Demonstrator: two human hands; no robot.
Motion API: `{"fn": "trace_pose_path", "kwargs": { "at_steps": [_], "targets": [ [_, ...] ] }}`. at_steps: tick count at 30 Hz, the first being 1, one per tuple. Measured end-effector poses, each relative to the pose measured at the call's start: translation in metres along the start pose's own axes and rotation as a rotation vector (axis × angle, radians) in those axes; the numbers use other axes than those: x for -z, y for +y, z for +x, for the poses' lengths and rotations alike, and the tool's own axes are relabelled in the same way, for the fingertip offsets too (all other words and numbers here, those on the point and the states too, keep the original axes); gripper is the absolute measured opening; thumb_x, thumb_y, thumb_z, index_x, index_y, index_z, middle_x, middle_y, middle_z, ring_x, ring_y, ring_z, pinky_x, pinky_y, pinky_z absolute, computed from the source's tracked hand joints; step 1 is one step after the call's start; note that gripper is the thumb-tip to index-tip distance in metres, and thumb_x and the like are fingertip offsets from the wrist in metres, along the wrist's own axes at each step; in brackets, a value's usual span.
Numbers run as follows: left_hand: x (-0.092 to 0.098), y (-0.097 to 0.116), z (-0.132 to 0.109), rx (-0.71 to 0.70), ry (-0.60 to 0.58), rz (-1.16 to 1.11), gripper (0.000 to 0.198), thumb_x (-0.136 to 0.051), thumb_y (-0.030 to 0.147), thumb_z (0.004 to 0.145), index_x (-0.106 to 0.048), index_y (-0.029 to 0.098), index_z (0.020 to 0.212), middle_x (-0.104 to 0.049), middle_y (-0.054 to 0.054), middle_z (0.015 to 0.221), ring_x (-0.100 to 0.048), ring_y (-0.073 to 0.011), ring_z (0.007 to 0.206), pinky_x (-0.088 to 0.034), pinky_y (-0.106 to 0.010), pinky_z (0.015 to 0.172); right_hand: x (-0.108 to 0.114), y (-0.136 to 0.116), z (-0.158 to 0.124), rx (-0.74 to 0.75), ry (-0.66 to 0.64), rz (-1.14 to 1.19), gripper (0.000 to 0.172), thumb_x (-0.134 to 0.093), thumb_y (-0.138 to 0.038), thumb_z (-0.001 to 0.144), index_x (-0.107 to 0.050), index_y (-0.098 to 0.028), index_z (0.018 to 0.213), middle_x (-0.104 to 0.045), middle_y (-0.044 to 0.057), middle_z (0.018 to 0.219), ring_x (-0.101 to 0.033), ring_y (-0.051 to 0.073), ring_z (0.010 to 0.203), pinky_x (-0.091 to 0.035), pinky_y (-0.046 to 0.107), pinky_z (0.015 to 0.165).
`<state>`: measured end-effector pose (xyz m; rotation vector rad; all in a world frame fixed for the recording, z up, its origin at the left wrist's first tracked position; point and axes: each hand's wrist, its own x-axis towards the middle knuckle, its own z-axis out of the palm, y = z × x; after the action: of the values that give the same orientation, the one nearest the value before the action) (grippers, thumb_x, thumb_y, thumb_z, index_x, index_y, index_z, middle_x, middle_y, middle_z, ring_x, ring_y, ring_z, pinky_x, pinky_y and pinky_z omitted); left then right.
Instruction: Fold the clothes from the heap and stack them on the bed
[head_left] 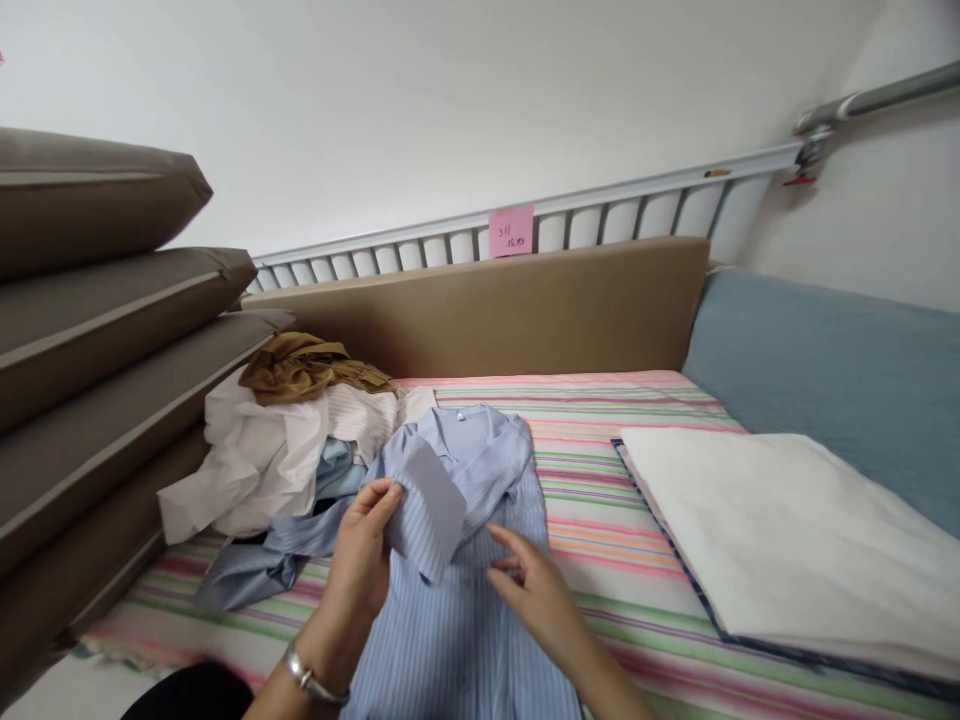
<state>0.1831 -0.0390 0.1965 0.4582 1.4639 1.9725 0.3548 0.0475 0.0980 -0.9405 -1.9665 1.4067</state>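
Observation:
A light blue striped shirt [465,600] lies flat on the striped bedsheet [622,470], collar pointing away from me. My left hand [360,560], with a silver bracelet at the wrist, pinches the shirt's cuff and holds the sleeve end folded across the chest. My right hand [536,595] rests on the shirt's right front, its fingers slightly curled and apart, pressing the cloth near the placket.
A heap of clothes [285,440], white, cream, brown and pale blue, sits at the left of the bed. Stacked brown cushions [97,330] rise at far left. A white folded cloth [795,540] lies at right. A padded headboard [487,310] and metal rail [600,215] stand behind.

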Motion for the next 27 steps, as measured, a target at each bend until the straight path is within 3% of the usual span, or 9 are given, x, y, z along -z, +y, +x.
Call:
{"fn": "trace_pose_path", "kwargs": {
  "at_steps": [4, 6, 8, 10, 14, 18, 22, 27],
  "targets": [
    [-0.019, -0.018, -0.01, 0.084, -0.088, -0.011, 0.029, -0.077, 0.034, 0.055, -0.063, 0.017, 0.074, -0.062, 0.003, 0.068, -0.052, -0.0078, 0.06, -0.038, -0.018, 0.058, -0.02, -0.014, -0.02, 0.125, 0.029, 0.056, 0.083, -0.065, -0.021, 0.062, -0.032, -0.03, 0.137, -0.04, 0.005, 0.14, -0.051, 0.022, 0.115, -0.043, 0.038, 0.093],
    [-0.027, -0.025, -0.015, 0.154, -0.169, 0.004, 0.031, -0.076, 0.033, 0.057, -0.064, 0.016, 0.08, -0.064, 0.0, 0.074, -0.054, -0.0094, 0.065, -0.04, -0.02, 0.061, -0.027, -0.012, -0.02, 0.127, 0.084, 0.096, 0.074, -0.063, -0.024, 0.066, -0.037, -0.028, 0.135, -0.044, 0.005, 0.138, -0.047, 0.022, 0.119, -0.038, 0.039, 0.1],
    [-0.03, -0.031, -0.017, 0.2, -0.231, 0.04, 0.035, -0.073, 0.034, 0.061, -0.064, 0.015, 0.088, -0.066, -0.005, 0.088, -0.058, -0.0131, 0.077, -0.042, -0.023, 0.068, -0.028, -0.006, -0.015, 0.064, 0.094, 0.16, 0.052, -0.053, -0.027, 0.073, -0.051, -0.023, 0.125, -0.056, 0.006, 0.126, -0.051, 0.022, 0.116, -0.037, 0.038, 0.101],
    [-0.025, -0.036, -0.015, 0.181, -0.23, 0.104, 0.036, -0.07, 0.036, 0.064, -0.063, 0.016, 0.093, -0.064, -0.008, 0.099, -0.058, -0.0164, 0.087, -0.043, -0.027, 0.074, -0.025, 0.001, -0.007, -0.02, 0.076, 0.217, 0.04, -0.046, -0.027, 0.075, -0.063, -0.019, 0.11, -0.065, 0.007, 0.112, -0.057, 0.022, 0.108, -0.04, 0.037, 0.097],
    [-0.001, -0.047, -0.005, 0.051, -0.173, 0.331, 0.031, -0.063, 0.037, 0.069, -0.063, 0.016, 0.091, -0.065, -0.007, 0.096, -0.058, -0.0188, 0.089, -0.042, -0.03, 0.076, -0.016, 0.008, 0.002, -0.126, 0.102, 0.25, 0.038, -0.045, -0.03, 0.072, -0.067, -0.016, 0.1, -0.069, 0.008, 0.1, -0.061, 0.024, 0.097, -0.045, 0.037, 0.089],
    [0.017, -0.057, -0.009, -0.126, -0.25, 0.611, 0.021, -0.057, 0.029, 0.071, -0.065, 0.016, 0.086, -0.065, -0.006, 0.087, -0.058, -0.02, 0.084, -0.042, -0.033, 0.078, -0.014, 0.005, 0.001, -0.121, 0.094, 0.23, 0.039, -0.044, -0.036, 0.077, -0.066, -0.016, 0.103, -0.069, 0.008, 0.102, -0.061, 0.025, 0.098, -0.044, 0.038, 0.089],
    [0.018, -0.065, -0.031, -0.335, -0.333, 0.848, 0.025, -0.054, 0.024, 0.074, -0.062, 0.019, 0.097, -0.062, -0.007, 0.095, -0.056, -0.0217, 0.091, -0.042, -0.037, 0.083, -0.017, 0.002, -0.004, -0.095, 0.099, 0.19, 0.041, -0.043, -0.035, 0.079, -0.064, -0.016, 0.108, -0.066, 0.008, 0.109, -0.057, 0.024, 0.106, -0.039, 0.039, 0.096],
    [0.011, -0.077, -0.042, -0.479, -0.376, 0.942, 0.04, -0.052, 0.013, 0.069, -0.056, 0.019, 0.109, -0.06, -0.008, 0.104, -0.054, -0.0227, 0.099, -0.042, -0.04, 0.089, -0.025, -0.006, -0.016, -0.03, 0.066, 0.129, 0.042, -0.041, -0.028, 0.081, -0.059, -0.018, 0.117, -0.059, 0.007, 0.123, -0.05, 0.021, 0.117, -0.032, 0.039, 0.105]
  ]
}}
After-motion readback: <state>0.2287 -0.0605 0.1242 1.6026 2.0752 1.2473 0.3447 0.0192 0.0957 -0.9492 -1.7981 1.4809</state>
